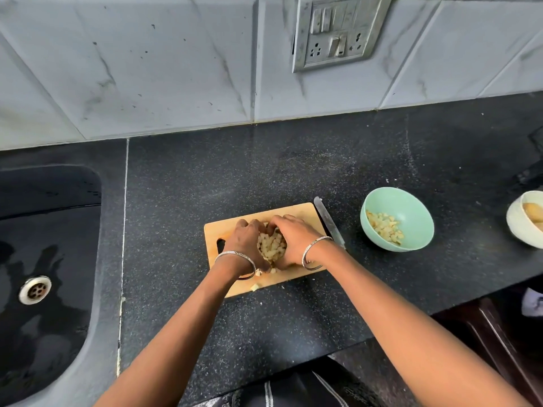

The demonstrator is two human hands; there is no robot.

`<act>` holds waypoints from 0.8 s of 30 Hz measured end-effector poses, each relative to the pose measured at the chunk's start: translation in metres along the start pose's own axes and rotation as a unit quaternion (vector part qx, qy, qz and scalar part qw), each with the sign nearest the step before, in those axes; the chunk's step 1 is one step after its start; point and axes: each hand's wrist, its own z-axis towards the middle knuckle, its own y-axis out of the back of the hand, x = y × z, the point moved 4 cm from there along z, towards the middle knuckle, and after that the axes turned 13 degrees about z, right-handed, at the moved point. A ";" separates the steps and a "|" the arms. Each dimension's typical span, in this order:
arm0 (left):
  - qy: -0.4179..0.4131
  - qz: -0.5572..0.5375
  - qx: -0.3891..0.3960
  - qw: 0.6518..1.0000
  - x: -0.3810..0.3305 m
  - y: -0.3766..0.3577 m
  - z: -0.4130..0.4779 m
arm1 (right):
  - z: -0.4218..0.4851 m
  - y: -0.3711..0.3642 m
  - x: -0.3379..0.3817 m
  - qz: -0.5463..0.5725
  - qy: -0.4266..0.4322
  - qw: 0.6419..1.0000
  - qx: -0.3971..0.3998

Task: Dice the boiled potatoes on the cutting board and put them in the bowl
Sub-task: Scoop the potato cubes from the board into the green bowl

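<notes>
The person stands at a black speckled countertop (235, 171) with both hands down on a wooden cutting board (305, 211). The left hand (245, 242) and the right hand (293, 240) are cupped toward each other, fingers curled round a heap of diced potato (271, 246) gathered between the palms, fingertips nearly meeting at the far side. A few loose cubes lie outside the hands at the near edge of the board, one stray cube (254, 287) right on its rim. Each wrist carries a thin metal bangle (235, 255). A knife (327, 220) lies flat just beside the board's right edge, with nobody holding it. To the right of the knife sits a mint-green bowl (411, 207) with a small portion of potato pieces (385, 227) against its left inner side. Further right, cut off by the frame, is a white bowl (518, 224) holding what looks like a whole potato (533, 211). A dark sink (44, 230) with a metal drain (35, 289) lies to the left, and a switchboard (338, 30) is fixed on the tiled wall behind.
</notes>
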 end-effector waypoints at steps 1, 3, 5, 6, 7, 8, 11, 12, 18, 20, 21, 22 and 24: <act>-0.002 0.000 -0.003 1.000 -0.001 0.000 0.000 | 0.000 -0.001 0.000 0.012 0.000 1.000 -0.011; -0.002 -0.003 -0.009 1.000 -0.002 0.000 0.001 | -0.001 -0.003 -0.002 0.041 -0.010 0.998 -0.036; 0.004 -0.013 -0.012 1.000 -0.002 0.000 0.002 | -0.003 -0.004 -0.005 0.076 -0.018 0.995 -0.056; 0.009 -0.020 -0.011 1.000 -0.002 0.001 0.003 | -0.003 -0.003 -0.006 0.092 -0.020 0.994 -0.062; 0.014 -0.027 -0.009 1.000 -0.002 0.001 0.003 | -0.003 -0.002 -0.007 0.108 -0.020 0.992 -0.063; 0.018 -0.035 -0.006 0.999 -0.003 0.002 0.003 | -0.003 -0.001 -0.009 0.122 -0.019 0.990 -0.062; 0.022 -0.058 0.004 0.998 -0.003 0.007 0.003 | -0.002 0.003 -0.013 0.169 -0.034 0.984 -0.036; 0.019 -0.062 0.008 0.998 -0.003 0.010 0.003 | -0.002 0.004 -0.015 0.195 -0.042 0.980 -0.028; 0.008 -0.078 0.033 0.996 -0.012 0.037 0.006 | 0.001 0.022 -0.020 0.286 -0.053 0.957 0.008; 0.004 -0.073 0.035 0.997 -0.018 0.045 0.008 | -0.001 0.033 -0.022 0.301 -0.048 0.952 0.016; 0.002 -0.072 0.038 0.997 -0.021 0.048 0.009 | -0.003 0.038 -0.022 0.304 -0.045 0.952 0.021; -0.003 -0.073 0.041 0.997 -0.025 0.051 0.010 | -0.007 0.045 -0.023 0.308 -0.042 0.950 0.023; -0.013 -0.077 0.044 0.996 -0.038 0.057 0.013 | -0.016 0.061 -0.027 0.330 -0.040 0.943 0.025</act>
